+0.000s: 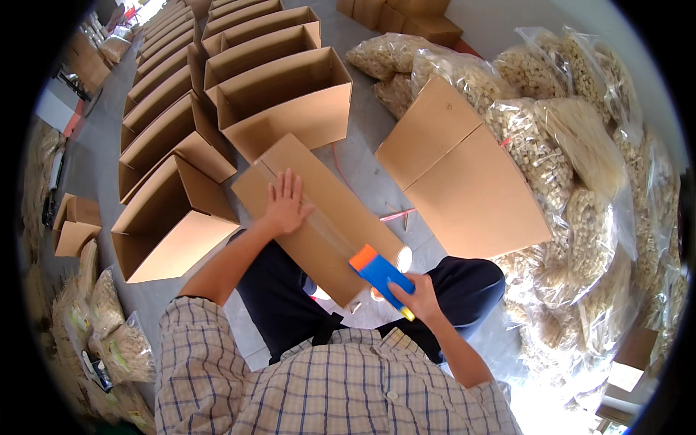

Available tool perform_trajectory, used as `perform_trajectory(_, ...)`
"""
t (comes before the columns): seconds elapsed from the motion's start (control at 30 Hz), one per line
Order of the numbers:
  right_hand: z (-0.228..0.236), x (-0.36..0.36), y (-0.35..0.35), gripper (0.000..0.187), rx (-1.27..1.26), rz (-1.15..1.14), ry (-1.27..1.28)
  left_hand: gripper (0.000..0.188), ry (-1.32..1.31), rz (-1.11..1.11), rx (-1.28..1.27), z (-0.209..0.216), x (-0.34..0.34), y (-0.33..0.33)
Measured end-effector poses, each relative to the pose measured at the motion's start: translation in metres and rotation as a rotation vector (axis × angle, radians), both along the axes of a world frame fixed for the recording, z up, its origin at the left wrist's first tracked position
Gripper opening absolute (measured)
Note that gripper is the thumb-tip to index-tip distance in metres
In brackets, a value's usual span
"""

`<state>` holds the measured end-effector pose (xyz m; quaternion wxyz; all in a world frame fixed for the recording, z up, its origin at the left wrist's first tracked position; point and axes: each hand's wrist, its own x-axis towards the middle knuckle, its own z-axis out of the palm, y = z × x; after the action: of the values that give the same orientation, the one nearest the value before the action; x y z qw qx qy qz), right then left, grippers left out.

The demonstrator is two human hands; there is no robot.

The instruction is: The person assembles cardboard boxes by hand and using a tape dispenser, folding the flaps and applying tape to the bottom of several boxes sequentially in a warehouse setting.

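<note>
A brown cardboard box (290,254) lies slantwise between my knees, its long face up and its flaps folded together along a seam. On its far half my left hand (286,206) rests flat with the fingers stretched out. My right hand (419,297) is closed round a blue tape dispenser (380,273) with an orange front and a yellow tip. The dispenser sits over the box's near right edge; whether it touches the cardboard I cannot tell. A shiny strip, apparently tape, runs along part of the seam.
Open cardboard boxes (304,109) stand in two long rows ahead and to the left. A flattened carton (464,174) leans at the right against clear bags (536,145) of pale small pieces. More bags (123,348) lie at the lower left, near a small open box (78,225).
</note>
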<state>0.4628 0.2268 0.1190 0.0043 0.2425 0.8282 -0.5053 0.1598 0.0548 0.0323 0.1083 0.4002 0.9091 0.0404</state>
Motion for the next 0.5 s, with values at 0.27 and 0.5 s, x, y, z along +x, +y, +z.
perform_trajectory(0.27,-0.001,-0.055,0.009,0.043,-0.215,0.148,0.113,0.085,-0.212,0.169,-0.026,0.001,-0.012,0.002)
perform_trajectory(0.5,0.056,0.048,0.048,0.047,-0.207,0.134,-0.429,0.105,-0.191,0.162,-0.094,0.012,-0.005,0.006)
